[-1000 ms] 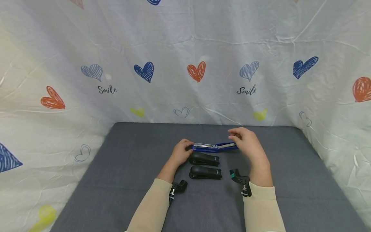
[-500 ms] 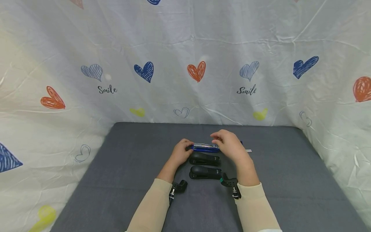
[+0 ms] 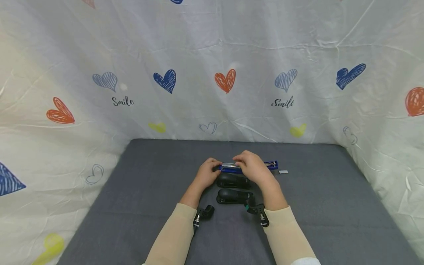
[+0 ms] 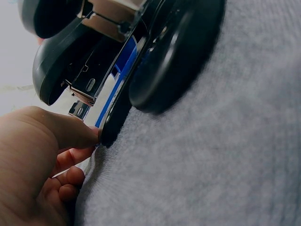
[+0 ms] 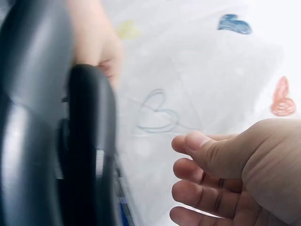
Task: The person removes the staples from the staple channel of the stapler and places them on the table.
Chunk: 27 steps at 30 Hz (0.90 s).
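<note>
A blue stapler lies unfolded lengthwise on the grey cloth, its silver magazine facing up. My left hand pinches its left end between thumb and fingers; in the left wrist view the thumb presses at that end. Over the stapler's middle is my right hand, covering part of it. In the right wrist view the right hand's fingers are loosely bent, thumb by the index finger, with nothing seen between them. Nearer the body lie two black staplers, one right beside the blue one, the other closer.
A small pale strip that looks like staples lies right of the blue stapler. The grey cloth spreads over the table. Behind it hangs a white curtain printed with hearts. A dark wrist camera mount overlaps the nearer black stapler's right end.
My right hand has moved left from the stapler's right end to its middle, uncovering that end and the pale strip. The left hand has stayed in place.
</note>
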### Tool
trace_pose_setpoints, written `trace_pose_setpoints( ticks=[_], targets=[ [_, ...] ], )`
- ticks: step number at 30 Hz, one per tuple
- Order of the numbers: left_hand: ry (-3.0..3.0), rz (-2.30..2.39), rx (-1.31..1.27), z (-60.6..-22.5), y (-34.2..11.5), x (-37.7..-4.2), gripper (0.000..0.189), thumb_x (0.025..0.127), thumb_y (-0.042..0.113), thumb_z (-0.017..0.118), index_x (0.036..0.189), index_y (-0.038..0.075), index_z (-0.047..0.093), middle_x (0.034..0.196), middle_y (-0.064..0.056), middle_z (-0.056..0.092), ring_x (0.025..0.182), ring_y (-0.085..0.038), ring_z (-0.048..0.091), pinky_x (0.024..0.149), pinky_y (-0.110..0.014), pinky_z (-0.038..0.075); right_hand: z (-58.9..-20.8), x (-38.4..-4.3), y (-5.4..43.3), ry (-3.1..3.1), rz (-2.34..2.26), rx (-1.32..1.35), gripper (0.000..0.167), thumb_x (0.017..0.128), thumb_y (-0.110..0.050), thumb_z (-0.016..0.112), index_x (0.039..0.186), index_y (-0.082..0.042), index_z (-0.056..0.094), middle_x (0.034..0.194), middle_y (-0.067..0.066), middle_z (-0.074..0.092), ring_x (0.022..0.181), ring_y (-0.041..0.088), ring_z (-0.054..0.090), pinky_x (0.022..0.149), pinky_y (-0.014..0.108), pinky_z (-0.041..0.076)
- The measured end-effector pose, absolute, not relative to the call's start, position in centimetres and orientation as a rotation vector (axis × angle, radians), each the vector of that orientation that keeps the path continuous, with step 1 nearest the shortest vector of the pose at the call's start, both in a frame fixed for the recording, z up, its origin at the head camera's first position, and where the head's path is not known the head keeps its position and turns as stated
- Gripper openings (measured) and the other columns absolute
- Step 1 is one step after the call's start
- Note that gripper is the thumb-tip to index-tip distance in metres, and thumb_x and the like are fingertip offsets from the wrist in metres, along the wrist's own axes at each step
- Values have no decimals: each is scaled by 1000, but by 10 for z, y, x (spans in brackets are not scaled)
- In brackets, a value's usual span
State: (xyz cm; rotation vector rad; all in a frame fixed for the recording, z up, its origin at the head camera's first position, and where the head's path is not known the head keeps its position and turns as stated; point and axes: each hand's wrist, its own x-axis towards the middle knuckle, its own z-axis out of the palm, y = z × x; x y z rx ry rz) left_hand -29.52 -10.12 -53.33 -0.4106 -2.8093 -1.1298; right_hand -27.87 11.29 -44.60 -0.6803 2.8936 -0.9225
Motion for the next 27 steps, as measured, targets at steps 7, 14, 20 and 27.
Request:
trace_pose_setpoints(
  ticks=[7,14,20,27],
  targets=[
    [-2814,-1118,-422,-533,-102,-295,31,97,8,70,127,3,71,120,-7,62,89,-19,55,80,-37,48,-459,-283,103,2869,-814,-708,27,105,-9,59,128,-2,71,106,7,62,90,22,61,79,39,53],
    [-2809,-1124,-420,-535,-102,-296,30,97,8,70,127,3,72,118,-6,63,88,-18,55,79,-36,48,-470,-285,97,2835,-747,-645,29,105,-13,60,130,-1,70,111,11,61,98,27,62,88,43,53],
    [-2805,-1130,-424,-536,-102,-296,30,97,8,70,127,4,71,117,-6,63,87,-17,54,79,-36,48,-475,-285,94,2849,-724,-610,30,106,-14,59,130,0,69,108,12,59,96,27,61,88,44,52],
    [-2801,-1142,-424,-536,-103,-296,30,97,8,70,127,3,71,118,-6,63,87,-18,54,79,-36,47,-478,-287,92,2849,-792,-614,27,105,-10,58,125,3,71,111,15,61,104,31,60,93,47,50]
  ],
)
